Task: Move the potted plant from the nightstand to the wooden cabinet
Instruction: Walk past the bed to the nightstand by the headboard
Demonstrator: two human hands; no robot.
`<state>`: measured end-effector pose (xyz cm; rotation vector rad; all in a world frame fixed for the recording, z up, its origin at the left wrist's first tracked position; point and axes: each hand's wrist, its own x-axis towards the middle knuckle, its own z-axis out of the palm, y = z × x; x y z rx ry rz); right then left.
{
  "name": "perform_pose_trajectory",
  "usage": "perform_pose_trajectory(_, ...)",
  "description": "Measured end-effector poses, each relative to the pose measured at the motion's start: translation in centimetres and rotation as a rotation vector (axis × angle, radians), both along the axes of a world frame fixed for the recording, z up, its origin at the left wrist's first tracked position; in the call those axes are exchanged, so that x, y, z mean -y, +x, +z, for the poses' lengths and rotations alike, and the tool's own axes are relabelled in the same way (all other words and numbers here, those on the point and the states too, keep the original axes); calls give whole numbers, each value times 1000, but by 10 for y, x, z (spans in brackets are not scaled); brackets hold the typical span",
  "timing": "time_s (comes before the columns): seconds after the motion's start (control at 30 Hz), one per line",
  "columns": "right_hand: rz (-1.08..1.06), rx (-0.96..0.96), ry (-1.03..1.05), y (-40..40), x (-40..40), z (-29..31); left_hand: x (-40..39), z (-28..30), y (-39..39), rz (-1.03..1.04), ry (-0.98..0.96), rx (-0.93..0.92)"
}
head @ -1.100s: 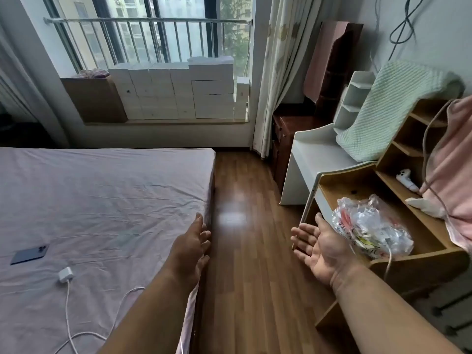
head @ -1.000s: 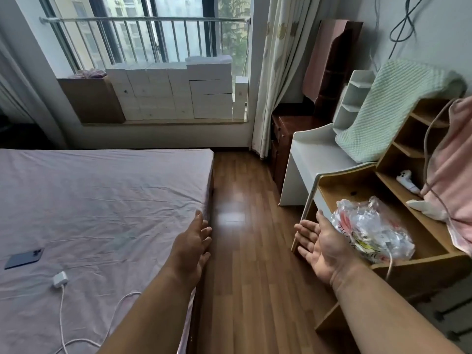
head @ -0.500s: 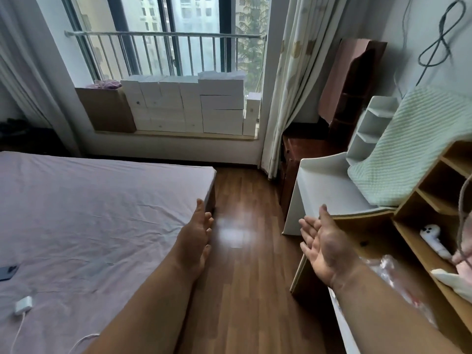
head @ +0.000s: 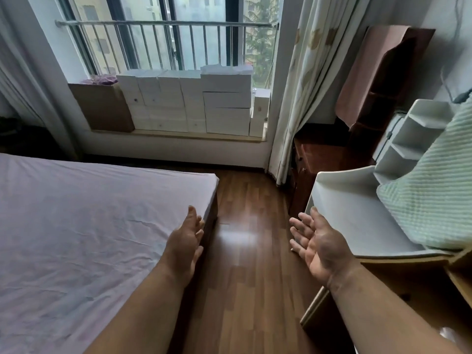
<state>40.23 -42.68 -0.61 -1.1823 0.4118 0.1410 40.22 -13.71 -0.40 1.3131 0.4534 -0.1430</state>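
Observation:
No potted plant shows in the head view. My left hand is stretched forward over the bed's right edge, fingers apart, holding nothing. My right hand is held out palm-up over the wooden floor beside a white desk, fingers spread and empty. A dark red-brown wooden cabinet with a tall back panel stands at the far right, partly behind the curtain. I cannot tell which piece is the nightstand.
A bed with a pale purple sheet fills the left. A white desk with a green blanket and a light wooden desk line the right. White boxes and a cardboard box sit on the window sill. A strip of wooden floor runs between.
The view has moved forward and tilted up towards the window. The phone, charger and plastic bag have left the frame. Both hands stay open and empty.

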Motion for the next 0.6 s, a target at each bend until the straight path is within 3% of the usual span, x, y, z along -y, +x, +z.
perform_pose_trajectory(0.3, -149, -13, 41, 167, 4, 8, -1, 17, 194, -105, -8, -7)
perform_pose_trajectory(0.6, -220, -7, 59, 288, 34, 0, 37, 14, 338, -211, 62, -5)
